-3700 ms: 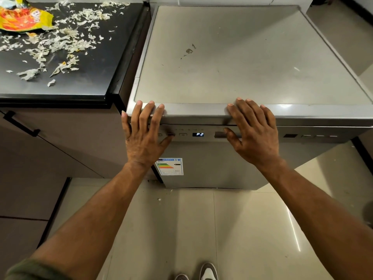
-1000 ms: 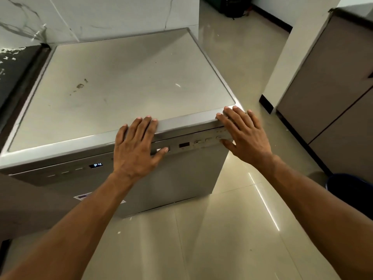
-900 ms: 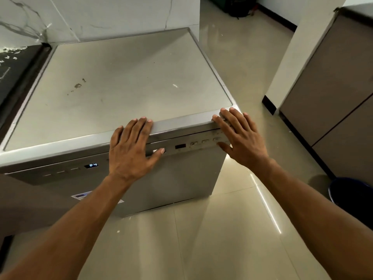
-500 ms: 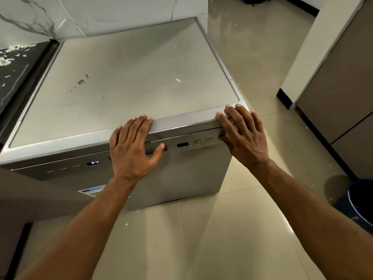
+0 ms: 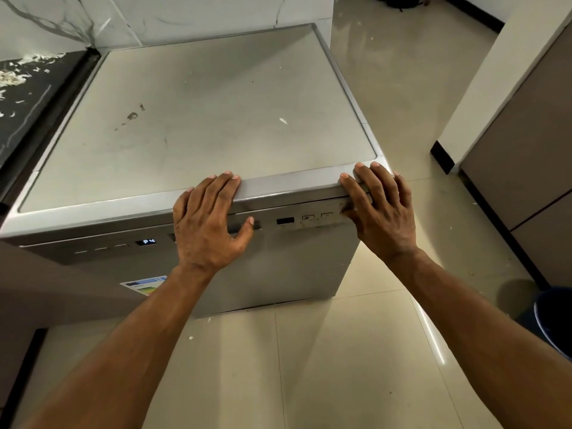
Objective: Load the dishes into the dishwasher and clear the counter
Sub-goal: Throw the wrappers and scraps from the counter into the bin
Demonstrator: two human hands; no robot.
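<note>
**Both hands flat on the dishwasher's front edge**

Spread and relaxed, the left hand (image 5: 208, 224) lies over the near top edge of the dishwasher (image 5: 198, 119), its fingers straight on the metal rim and its thumb lying across the control strip (image 5: 309, 218) below. It pinches nothing. The right hand (image 5: 382, 212) rests the same way at the near right corner, fingers straight over the rim and partly covering the rightmost buttons of the strip; it holds nothing either.

On that strip, between the two hands, sit a dark window and two small square buttons. Left of the left hand a small lit display (image 5: 149, 242) reads P4, with three short dashes further left. An energy label (image 5: 145, 281) sticks to the closed door lower down, partly hidden by the left forearm.

At the far left, touching the machine's side, runs a black counter (image 5: 28, 100) strewn with pale scraps (image 5: 12, 77). White marble-patterned wall tiles (image 5: 154, 17) rise behind both. Glossy beige floor tiles (image 5: 356, 351) spread near and to the right, where a brown cabinet (image 5: 526, 144) stands well apart and a dark blue bin (image 5: 554, 320) shows at the frame's edge.
</note>
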